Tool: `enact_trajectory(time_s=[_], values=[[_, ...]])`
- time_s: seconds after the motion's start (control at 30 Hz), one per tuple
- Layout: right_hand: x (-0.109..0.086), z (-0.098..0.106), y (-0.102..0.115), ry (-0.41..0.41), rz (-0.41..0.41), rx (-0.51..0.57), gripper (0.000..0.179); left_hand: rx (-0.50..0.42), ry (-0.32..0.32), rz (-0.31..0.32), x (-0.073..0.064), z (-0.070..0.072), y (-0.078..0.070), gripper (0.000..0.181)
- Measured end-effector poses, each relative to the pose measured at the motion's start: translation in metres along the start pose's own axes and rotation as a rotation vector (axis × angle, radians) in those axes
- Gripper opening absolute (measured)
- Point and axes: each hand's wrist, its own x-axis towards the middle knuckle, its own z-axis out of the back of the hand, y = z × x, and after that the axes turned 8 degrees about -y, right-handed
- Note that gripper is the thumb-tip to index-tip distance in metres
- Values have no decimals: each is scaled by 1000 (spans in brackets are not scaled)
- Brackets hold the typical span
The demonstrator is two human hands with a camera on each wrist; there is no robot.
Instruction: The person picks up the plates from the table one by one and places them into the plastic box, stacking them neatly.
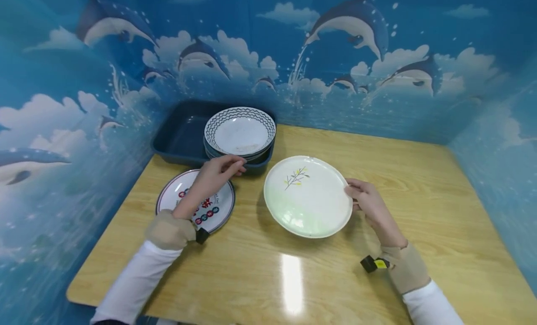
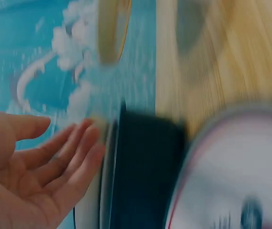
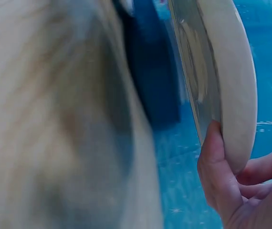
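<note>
A white plate (image 1: 310, 199) with a pale green lower part and a small leafy twig design hangs above the table, slightly tilted. My right hand (image 1: 369, 201) pinches its right edge, and the right wrist view shows the thumb and fingers of this hand (image 3: 241, 191) on both faces of the rim. My left hand (image 1: 220, 173) is in front of a stack of bowls (image 1: 241, 134) with a black wavy rim pattern. In the left wrist view its fingers (image 2: 74, 157) are spread, relaxed and hold nothing. Whether they touch the bowls cannot be told.
The bowls stand in the right part of a dark blue tray (image 1: 180, 129) at the back left. Below my left forearm lie stacked white plates (image 1: 172, 194) with red and blue print. The wooden table (image 1: 419, 199) meets a dolphin-printed backdrop (image 1: 293, 59) at the back.
</note>
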Motion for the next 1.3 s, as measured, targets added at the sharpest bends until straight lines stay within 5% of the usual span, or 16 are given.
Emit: enact_trajectory(time_s=[0.17, 0.3, 0.53, 1.07, 1.3], values=[[-1, 0, 16, -17, 22, 21, 49, -308, 254, 165, -3, -28, -17, 48], [-4, -5, 22, -15, 32, 36, 50, -339, 322, 229, -10, -38, -25, 46], [-7, -7, 22, 15, 19, 32, 49, -350, 401, 254, -19, -32, -19, 48], [-1, -16, 35, 59, -4, 189, 59, -499, 164, 264, -21, -15, -20, 49], [14, -29, 56, 27, 62, 256, 63, -552, 46, 330, -16, 3, -22, 49]])
